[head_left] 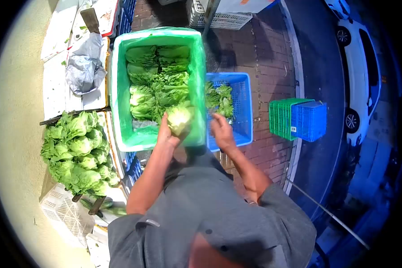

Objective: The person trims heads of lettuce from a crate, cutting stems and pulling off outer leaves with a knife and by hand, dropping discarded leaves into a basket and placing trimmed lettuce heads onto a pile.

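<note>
My left hand (166,133) is closed around a pale green lettuce head (179,118). It holds the head over the near end of a white box (122,89) with a green plastic liner. Inside that box, rows of leafy lettuce (158,78) are packed at the far end and middle. My right hand (222,132), slightly blurred, is over the near part of a blue crate (242,107). Its fingers look loosely bent and apart, and nothing shows in them. Loose green leaves (219,98) lie in the crate, beyond my fingers.
A large heap of lettuce heads (80,154) sits on the left. Beyond it, a crumpled plastic bag (85,67) rests on white foam boxes (56,82). Green (281,118) and blue crates (309,120) stand by the kerb at right. A white car (358,67) is on the road.
</note>
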Demonstrator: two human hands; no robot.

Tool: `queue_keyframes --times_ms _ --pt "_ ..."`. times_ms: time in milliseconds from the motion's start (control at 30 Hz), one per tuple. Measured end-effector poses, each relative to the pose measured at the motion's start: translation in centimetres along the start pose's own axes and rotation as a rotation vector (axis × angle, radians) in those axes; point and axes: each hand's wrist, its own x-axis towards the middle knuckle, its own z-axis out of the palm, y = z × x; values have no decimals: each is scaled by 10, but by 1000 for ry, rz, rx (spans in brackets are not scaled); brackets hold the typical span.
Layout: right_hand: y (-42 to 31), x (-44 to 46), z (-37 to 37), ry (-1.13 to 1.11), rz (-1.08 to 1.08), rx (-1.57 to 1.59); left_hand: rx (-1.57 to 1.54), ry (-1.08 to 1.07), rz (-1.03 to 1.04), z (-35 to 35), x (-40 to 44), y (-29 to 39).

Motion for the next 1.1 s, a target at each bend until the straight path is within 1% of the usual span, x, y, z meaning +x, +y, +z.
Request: queue_keyframes --times_ms 33,67,133,167,233,267,333,367,467,500,600,633,667,733,867,933,967,1000,1033,1100 --pt "-22 -9 10 -60 -154 -120 -48 -56 -20 -5 7 -1" --pt "-38 -16 15 -148 -30 -294 -40 -68 -21 -5 7 -2" --pt "-45 -23 29 -170 -258 -417 -31 -92 -24 -3 6 -5" --pt "-42 -23 31 -177 -315 -419 -13 -136 -7 -8 9 -5" --pt "-35 -18 37 -192 -433 -419 2 -152 -14 -11 7 -8" --pt "-34 -16 37 -212 -440 -428 9 -162 -18 -11 7 -9" --pt "-35 -15 33 -251 -451 -451 9 -102 -7 -15 10 -9" --pt "-36 -15 30 -289 -411 -511 25 -83 -11 -17 11 -9" --pt "-35 -7 30 -199 -639 -451 24 -92 -43 -3 -7 -11" --pt "-31 -7 26 -213 -584 -502 17 -104 -58 1 -11 -12" --pt "-25 -7 17 -67 -502 -445 38 -111 -6 -9 -2 -14" --pt "-16 -5 21 66 -471 -271 47 -147 32 -2 -11 -17" --pt "-13 -4 17 74 -254 -103 46 -292 34 -18 3 -16" --pt "-11 -5 6 82 187 234 60 -348 86 -9 -9 -16" --pt "-26 -10 5 -17 -140 -89 146 -399 181 -3 -11 -18" --pt "-49 -8 7 -64 -151 -253 173 -404 235 -5 -2 -20" --pt "-54 -6 9 -81 -149 -308 175 -362 203 -8 -1 -19" --pt "-56 -6 10 -99 -147 -362 192 -360 230 -8 -1 -20" --pt "-57 -6 11 -100 -113 -382 208 -360 258 -7 -1 -21" --pt "-46 -7 14 -50 -99 -279 235 -350 302 -7 1 -22"
